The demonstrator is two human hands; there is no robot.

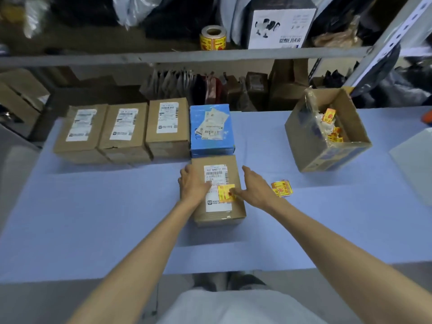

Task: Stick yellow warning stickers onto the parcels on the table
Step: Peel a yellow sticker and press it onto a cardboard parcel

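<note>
A pale blue surface (pixel 93 218) stands before a metal shelf (pixel 163 56), on which a roll of yellow stickers (pixel 213 38) sits. At the surface's right, an open cardboard box (pixel 311 150) holds a heap of yellow sticker scraps (pixel 333 129). Three brown parcels (pixel 124 132) and a blue parcel (pixel 211 129) line the far edge. The near parcel (pixel 233 178) touches the blue one, well back from the near edge and well apart from the box. The left hand (pixel 194 185) rests on its left side, fingers relaxed. The right hand (pixel 254 190), fingers straight and apart, presses its thumb on the yellow sticker (pixel 226 193) lying on the parcel's label. Loose stickers (pixel 282 188) lie just beside the right hand.
</note>
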